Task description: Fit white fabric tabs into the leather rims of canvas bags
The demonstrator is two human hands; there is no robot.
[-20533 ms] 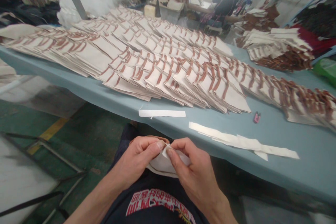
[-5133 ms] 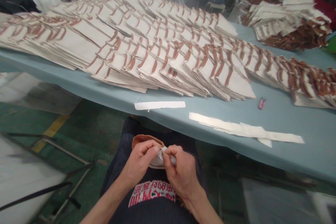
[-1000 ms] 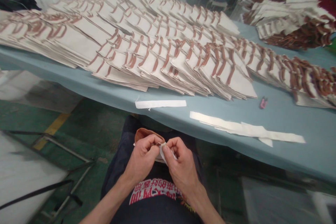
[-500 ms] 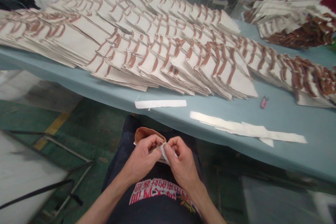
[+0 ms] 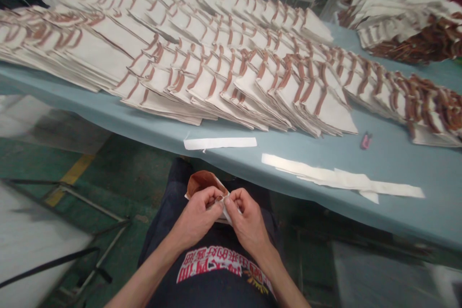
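Over my lap I hold a white fabric piece with a brown lining (image 5: pixel 202 181), pinched from both sides. My left hand (image 5: pixel 200 211) is closed on its edge, thumb against fingers. Close beside it, my right hand (image 5: pixel 247 216) is closed on a white part of the same piece, and the fingertips of both hands nearly meet. Most of the piece is hidden behind my hands, and the detail between my fingertips is too small to make out. A white strip (image 5: pixel 220 143) lies near the table's front edge, just beyond my hands.
Overlapping rows of cream fabric pieces with brown edging (image 5: pixel 216 82) cover much of the blue-green table (image 5: pixel 306 139). More cream strips (image 5: pixel 339 178) and a small pink tool (image 5: pixel 365 141) lie to the right. A brown and white heap (image 5: pixel 411 24) sits far right. A metal frame (image 5: pixel 108 236) stands at left.
The brown lining of the piece shows a little more, its far side standing higher. Both hands keep their pinch in nearly the same place. The camera view has shifted slightly.
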